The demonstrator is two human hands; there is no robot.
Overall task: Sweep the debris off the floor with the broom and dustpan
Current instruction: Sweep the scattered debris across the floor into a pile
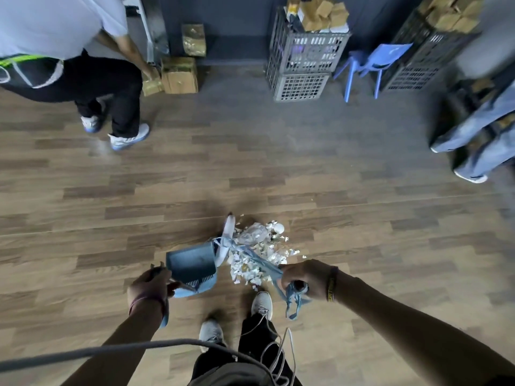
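Head view: the wood floor (250, 168) fills the frame. At lower centre lies the debris (260, 247), a pale heap of scraps. Just left of it is my blue dustpan (192, 267), its handle gripped in my left hand (152, 285). My right hand (303, 278) clasps the broom (262, 263), which slants across the heap.

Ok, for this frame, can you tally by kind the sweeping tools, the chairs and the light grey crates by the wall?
broom: 1
dustpan: 1
blue chair: 1
light grey crates: 2, one stacked on the other
Total: 5
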